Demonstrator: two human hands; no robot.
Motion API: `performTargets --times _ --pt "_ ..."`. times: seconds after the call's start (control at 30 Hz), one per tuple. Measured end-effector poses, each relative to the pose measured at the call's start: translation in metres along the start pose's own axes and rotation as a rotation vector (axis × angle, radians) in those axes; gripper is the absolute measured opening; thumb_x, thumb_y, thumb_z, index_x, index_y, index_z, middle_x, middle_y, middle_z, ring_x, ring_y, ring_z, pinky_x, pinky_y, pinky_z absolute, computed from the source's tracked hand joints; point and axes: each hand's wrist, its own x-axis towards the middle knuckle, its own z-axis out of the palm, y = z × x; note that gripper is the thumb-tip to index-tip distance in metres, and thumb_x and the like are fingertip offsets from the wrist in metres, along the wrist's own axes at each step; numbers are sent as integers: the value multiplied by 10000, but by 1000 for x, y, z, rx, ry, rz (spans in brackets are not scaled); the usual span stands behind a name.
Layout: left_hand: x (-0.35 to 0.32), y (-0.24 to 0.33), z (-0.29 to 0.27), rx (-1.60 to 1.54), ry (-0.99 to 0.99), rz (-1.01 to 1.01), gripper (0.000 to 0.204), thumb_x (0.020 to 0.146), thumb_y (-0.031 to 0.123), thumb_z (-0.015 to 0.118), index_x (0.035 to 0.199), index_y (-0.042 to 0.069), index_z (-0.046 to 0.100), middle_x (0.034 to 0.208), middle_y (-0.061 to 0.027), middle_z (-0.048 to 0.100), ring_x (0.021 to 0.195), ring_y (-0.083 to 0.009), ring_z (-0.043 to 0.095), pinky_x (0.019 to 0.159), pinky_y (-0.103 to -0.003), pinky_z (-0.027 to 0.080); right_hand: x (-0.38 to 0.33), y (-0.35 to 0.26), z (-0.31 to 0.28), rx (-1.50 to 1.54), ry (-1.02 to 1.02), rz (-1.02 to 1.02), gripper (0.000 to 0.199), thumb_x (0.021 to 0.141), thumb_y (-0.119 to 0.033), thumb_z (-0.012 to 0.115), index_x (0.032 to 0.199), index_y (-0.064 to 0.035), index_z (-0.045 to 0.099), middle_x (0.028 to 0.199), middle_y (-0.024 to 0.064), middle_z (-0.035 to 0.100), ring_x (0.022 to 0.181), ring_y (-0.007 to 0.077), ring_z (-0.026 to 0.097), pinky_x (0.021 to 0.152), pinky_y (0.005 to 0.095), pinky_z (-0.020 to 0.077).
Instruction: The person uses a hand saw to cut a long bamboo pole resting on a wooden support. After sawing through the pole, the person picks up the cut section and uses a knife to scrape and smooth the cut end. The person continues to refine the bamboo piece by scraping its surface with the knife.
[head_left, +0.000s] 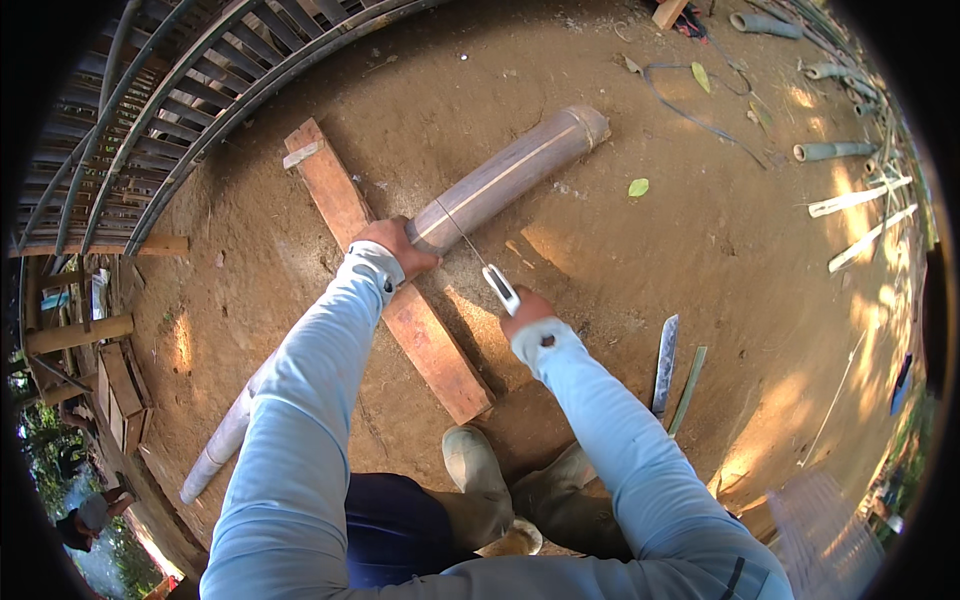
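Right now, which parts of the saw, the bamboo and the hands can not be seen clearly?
- Head view: the saw blade is too thin to show its teeth.
- The right hand hides most of the saw handle.
- The left hand and the plank cover the middle of the bamboo pole.

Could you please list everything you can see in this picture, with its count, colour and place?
bamboo pole: one, grey-brown, laid across the plank, running from upper right to lower left
plank: one, reddish-brown, on the dirt under the pole
saw: one, thin blade with pale handle, set across the pole
machete: one, steel blade, on the ground at right
bamboo strips: several, pale, right edge
green leaf: one, on the dirt
fence: dark slats, upper left
boots: two, tan, bottom centre
left hand: on the pole
right hand: grip on the saw handle
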Motion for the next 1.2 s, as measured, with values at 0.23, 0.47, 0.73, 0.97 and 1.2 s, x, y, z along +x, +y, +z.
performTargets --times 0.23,0.47,0.73,0.97,1.2 --pt "8 -16 9 -45 -26 13 806 561 488 757 1155 -34 601 1043 -226 662 985 -327 648 891 -375 494 -25 39 -15 -10 -80 11 367 778 -97 571 1141 -72 616 1037 235 645 1009 383 614 893 428 488" --pt "18 -22 12 -60 1 34 804 556 501 753 1128 -47 615 1018 -236 665 978 -333 648 890 -360 492 -14 5 -12 44 -70 15 321 793 -138 580 1093 -22 593 1005 263 632 993 424 600 844 449 492" --pt "22 -17 10 -81 -25 84 821 539 526 761 1118 -40 624 1020 -236 665 983 -329 647 892 -366 490 34 -5 5 -46 -12 45 281 787 -125 576 1047 -27 614 985 256 642 923 384 637 781 430 516" --pt "16 -27 7 -74 -101 96 925 538 586 749 1162 -78 586 1039 -260 654 996 -345 640 893 -362 486 -33 47 -18 -98 -26 -38 275 755 -128 601 1017 -48 615 910 238 653 889 410 628 765 450 511" --pt "24 -24 12 -52 -53 104 904 544 560 760 1170 -68 583 1074 -262 642 1026 -345 630 923 -356 475 -8 18 -13 -53 -60 20 319 802 -181 600 1096 -59 630 979 237 654 928 383 639 801 418 519"
